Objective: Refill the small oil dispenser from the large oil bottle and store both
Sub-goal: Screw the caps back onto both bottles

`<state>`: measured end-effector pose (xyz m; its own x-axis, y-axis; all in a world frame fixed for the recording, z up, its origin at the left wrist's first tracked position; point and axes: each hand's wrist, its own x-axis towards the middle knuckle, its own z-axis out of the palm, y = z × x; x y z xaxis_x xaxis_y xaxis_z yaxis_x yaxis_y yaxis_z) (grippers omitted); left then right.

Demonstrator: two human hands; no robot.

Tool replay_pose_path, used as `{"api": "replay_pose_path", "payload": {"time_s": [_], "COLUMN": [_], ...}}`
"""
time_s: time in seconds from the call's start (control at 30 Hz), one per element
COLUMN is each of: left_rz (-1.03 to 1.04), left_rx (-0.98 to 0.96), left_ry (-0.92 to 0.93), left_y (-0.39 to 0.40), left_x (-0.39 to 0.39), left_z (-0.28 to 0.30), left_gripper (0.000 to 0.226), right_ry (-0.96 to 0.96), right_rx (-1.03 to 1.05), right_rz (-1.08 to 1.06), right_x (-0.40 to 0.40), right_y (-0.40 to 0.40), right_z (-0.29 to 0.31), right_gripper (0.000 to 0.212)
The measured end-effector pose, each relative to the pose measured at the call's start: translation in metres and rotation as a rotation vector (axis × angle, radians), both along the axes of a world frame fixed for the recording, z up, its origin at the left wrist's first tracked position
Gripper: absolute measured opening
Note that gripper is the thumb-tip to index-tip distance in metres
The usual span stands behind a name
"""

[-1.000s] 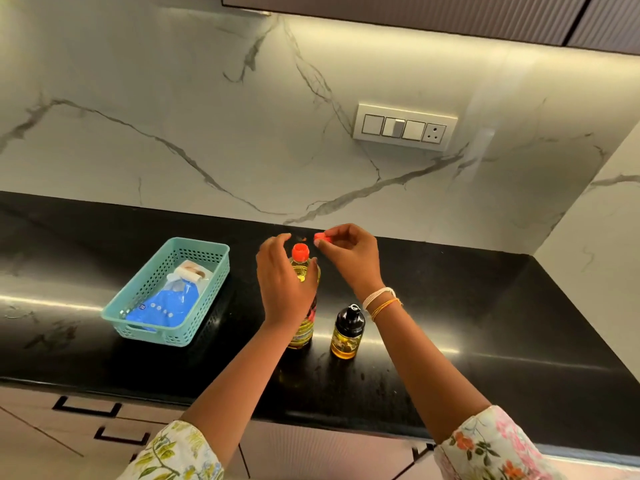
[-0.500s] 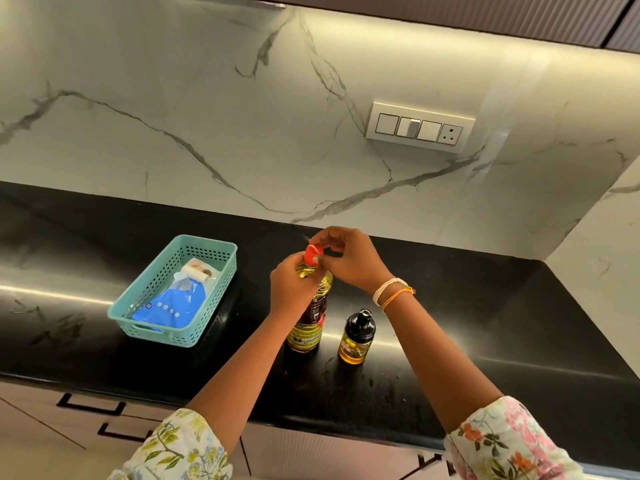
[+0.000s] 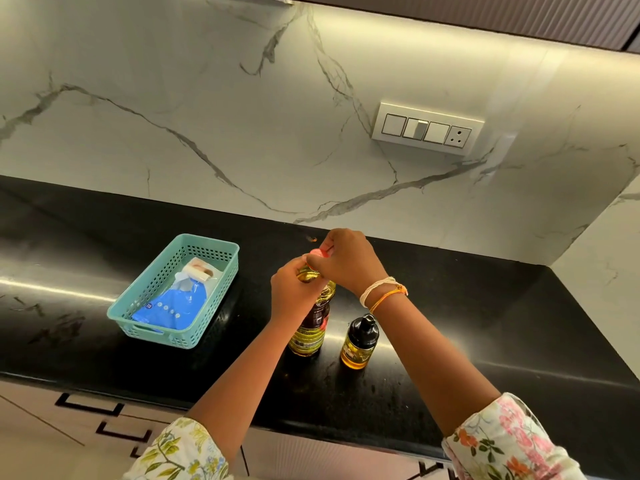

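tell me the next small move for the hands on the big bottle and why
Probably twist the red cap down until it seats. The right hand pinches the cap at the mouth of the large oil bottle, while the left hand grips its neck and keeps it upright. The small dispenser beside it already wears its black top, so closing the big bottle looks like the step before storing both.

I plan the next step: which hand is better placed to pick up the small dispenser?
Probably right: the right hand is directly behind the small dispenser, while the left hand steadies the large bottle.
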<state>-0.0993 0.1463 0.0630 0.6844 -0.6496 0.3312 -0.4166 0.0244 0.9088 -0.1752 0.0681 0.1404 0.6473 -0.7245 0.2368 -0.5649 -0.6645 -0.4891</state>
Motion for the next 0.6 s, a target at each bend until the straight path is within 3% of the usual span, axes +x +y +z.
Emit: {"api": "replay_pose_path", "payload": {"time_s": [0.17, 0.33, 0.6], "left_rz": [0.005, -0.004, -0.032], "left_rx": [0.005, -0.003, -0.025], "left_ry": [0.004, 0.007, 0.076], "left_y": [0.001, 0.002, 0.003], "left_x": [0.0, 0.002, 0.002], "left_z": [0.001, -0.002, -0.003], "left_gripper": [0.016, 0.02, 0.029], "right_ry": [0.054, -0.017, -0.239], "right_rx": [-0.11, 0.208, 0.419], "right_rz": [-0.047, 0.271, 0.321], "right_x": [0.0, -0.014, -0.018], "right_y": [0.006, -0.005, -0.014], "right_z": [-0.003, 0.005, 0.0], "right_gripper": [0.044, 0.061, 0.037]}}
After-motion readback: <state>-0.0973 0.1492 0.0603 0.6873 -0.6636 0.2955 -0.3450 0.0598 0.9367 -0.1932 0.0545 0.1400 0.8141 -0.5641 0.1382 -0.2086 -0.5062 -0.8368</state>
